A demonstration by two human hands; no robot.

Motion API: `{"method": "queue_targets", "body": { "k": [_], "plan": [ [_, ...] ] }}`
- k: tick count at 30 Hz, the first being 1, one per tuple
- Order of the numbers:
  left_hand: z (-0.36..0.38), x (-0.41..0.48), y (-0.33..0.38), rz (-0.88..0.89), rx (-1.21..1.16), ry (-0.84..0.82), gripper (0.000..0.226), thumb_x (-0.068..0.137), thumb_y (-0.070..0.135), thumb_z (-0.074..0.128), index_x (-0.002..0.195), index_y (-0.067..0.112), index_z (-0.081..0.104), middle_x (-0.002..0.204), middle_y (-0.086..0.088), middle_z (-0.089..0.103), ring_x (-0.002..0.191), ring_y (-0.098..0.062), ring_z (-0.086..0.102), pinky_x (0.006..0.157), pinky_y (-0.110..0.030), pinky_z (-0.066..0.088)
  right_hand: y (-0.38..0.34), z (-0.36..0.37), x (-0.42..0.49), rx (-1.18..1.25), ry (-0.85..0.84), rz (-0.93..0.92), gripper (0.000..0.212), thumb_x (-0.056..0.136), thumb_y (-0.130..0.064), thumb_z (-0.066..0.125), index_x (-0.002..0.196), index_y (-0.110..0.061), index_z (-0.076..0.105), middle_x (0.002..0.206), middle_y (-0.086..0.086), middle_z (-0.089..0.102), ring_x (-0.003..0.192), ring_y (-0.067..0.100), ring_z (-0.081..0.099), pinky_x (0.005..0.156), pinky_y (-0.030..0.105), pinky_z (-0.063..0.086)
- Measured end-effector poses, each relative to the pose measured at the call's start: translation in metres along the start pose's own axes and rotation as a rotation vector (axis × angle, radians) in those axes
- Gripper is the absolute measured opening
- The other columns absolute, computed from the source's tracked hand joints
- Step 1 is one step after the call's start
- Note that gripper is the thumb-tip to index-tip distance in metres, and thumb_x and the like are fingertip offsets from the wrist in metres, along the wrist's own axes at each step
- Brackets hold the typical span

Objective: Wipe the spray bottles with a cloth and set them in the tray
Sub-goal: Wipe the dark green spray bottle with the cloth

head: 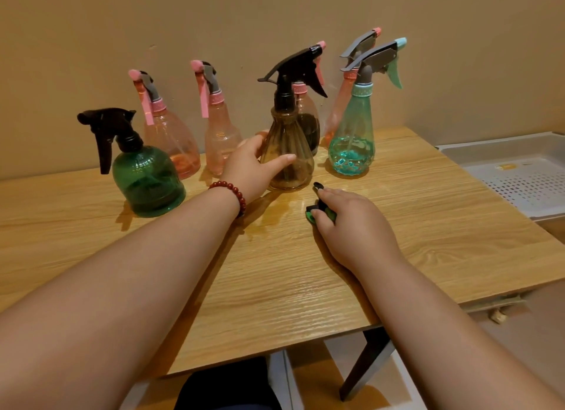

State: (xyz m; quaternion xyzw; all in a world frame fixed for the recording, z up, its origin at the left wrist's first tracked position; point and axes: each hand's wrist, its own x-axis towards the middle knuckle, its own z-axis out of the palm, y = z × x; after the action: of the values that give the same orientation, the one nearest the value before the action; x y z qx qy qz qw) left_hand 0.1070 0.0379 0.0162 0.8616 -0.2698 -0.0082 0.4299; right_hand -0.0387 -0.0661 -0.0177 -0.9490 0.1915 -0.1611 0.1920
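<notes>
From my remote seat the job looks barely begun. My left hand [253,165] curls its fingers [260,139] round the ribbed brown translucent spray bottle with the black trigger [290,152], thumb across the front. That bottle stands upright on the wooden counter [275,272] at about 12 o'clock from me. My right hand [351,220] presses down on the small green-and-black cloth [324,212], fingers bent over it, just at 5 o'clock from the bottle's base. I judge wiping has not started, since cloth and bottle are apart.

The white perforated plastic tray [526,180] sits off the counter's edge at 2 o'clock, and I see no bottle in the part in view. The squat dark green bottle [146,180] at 10 o'clock, the teal bottle [351,143] at 1 o'clock and the pink bottles [171,140] along the back are all on the counter, so every bottle remains to do.
</notes>
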Motion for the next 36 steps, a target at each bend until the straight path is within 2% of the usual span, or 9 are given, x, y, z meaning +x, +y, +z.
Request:
{"method": "queue_targets", "body": {
  "k": [2, 12, 18, 21, 28, 31, 33, 36],
  "plan": [
    [0.001, 0.001, 0.000, -0.001, -0.014, 0.004, 0.064, 0.088, 0.044, 0.064, 0.142, 0.020, 0.041, 0.144, -0.002, 0.044, 0.131, -0.017, 0.042, 0.091, -0.023, 0.034, 0.000, 0.000, 0.000, 0.001, -0.001, -0.003, 0.046, 0.097, -0.034, 0.050, 0.141, -0.019, 0.047, 0.147, -0.004, 0.046, 0.137, 0.013, 0.037, 0.111, 0.025, 0.025],
    [0.003, 0.006, -0.002, 0.001, -0.015, -0.055, 0.068, 0.089, 0.043, 0.063, 0.147, 0.021, 0.033, 0.149, -0.002, 0.040, 0.136, -0.019, 0.039, 0.092, -0.024, 0.033, 0.000, 0.000, -0.001, 0.011, -0.009, -0.021, 0.046, 0.098, -0.033, 0.049, 0.142, -0.021, 0.046, 0.148, -0.006, 0.044, 0.137, 0.012, 0.036, 0.111, 0.026, 0.026],
    [0.004, 0.005, -0.004, 0.003, -0.016, -0.032, 0.079, 0.086, 0.045, 0.065, 0.151, 0.022, 0.025, 0.152, -0.003, 0.035, 0.138, -0.018, 0.036, 0.106, -0.034, 0.037, -0.001, 0.000, -0.003, 0.015, -0.012, -0.054, 0.046, 0.097, -0.034, 0.050, 0.142, -0.023, 0.046, 0.147, -0.007, 0.044, 0.137, 0.010, 0.036, 0.109, 0.024, 0.027],
    [0.000, -0.003, -0.004, 0.040, 0.001, 0.028, 0.077, 0.087, 0.044, 0.065, 0.150, 0.021, 0.027, 0.152, -0.005, 0.036, 0.137, -0.017, 0.038, 0.108, -0.034, 0.038, -0.002, 0.000, -0.004, 0.018, -0.016, -0.062, 0.047, 0.097, -0.035, 0.050, 0.142, -0.025, 0.046, 0.148, -0.008, 0.044, 0.137, 0.010, 0.036, 0.109, 0.025, 0.028],
    [-0.025, -0.045, -0.015, 0.109, 0.037, 0.121, 0.051, 0.094, 0.031, 0.060, 0.140, 0.021, 0.044, 0.137, 0.002, 0.048, 0.115, -0.003, 0.045, 0.090, -0.012, 0.036, -0.007, -0.004, -0.009, 0.049, -0.051, -0.148, 0.042, 0.097, -0.032, 0.052, 0.138, -0.026, 0.051, 0.143, -0.010, 0.049, 0.134, 0.008, 0.041, 0.107, 0.024, 0.031],
    [-0.042, -0.068, -0.026, 0.098, 0.066, 0.146, 0.042, 0.095, 0.029, 0.058, 0.135, 0.021, 0.051, 0.129, 0.010, 0.047, 0.112, 0.001, 0.042, 0.076, 0.006, 0.031, -0.012, -0.006, -0.013, 0.039, -0.060, -0.195, 0.041, 0.096, -0.028, 0.054, 0.136, -0.024, 0.053, 0.141, -0.008, 0.051, 0.133, 0.008, 0.043, 0.108, 0.023, 0.031],
    [-0.053, -0.083, -0.035, 0.083, 0.059, 0.164, 0.037, 0.095, 0.026, 0.058, 0.132, 0.022, 0.054, 0.126, 0.012, 0.045, 0.114, 0.000, 0.043, 0.082, 0.002, 0.032, -0.015, -0.008, -0.017, 0.027, -0.059, -0.220, 0.041, 0.095, -0.027, 0.055, 0.136, -0.023, 0.054, 0.141, -0.007, 0.052, 0.132, 0.009, 0.044, 0.108, 0.023, 0.031],
    [-0.070, -0.102, -0.048, 0.046, 0.049, 0.210, 0.036, 0.094, 0.025, 0.058, 0.130, 0.022, 0.055, 0.127, 0.011, 0.045, 0.117, -0.005, 0.045, 0.092, -0.017, 0.037, -0.022, -0.009, -0.024, 0.004, -0.077, -0.248, 0.042, 0.095, -0.031, 0.055, 0.137, -0.023, 0.053, 0.143, -0.006, 0.050, 0.133, 0.010, 0.042, 0.109, 0.024, 0.030]
  ]
}}
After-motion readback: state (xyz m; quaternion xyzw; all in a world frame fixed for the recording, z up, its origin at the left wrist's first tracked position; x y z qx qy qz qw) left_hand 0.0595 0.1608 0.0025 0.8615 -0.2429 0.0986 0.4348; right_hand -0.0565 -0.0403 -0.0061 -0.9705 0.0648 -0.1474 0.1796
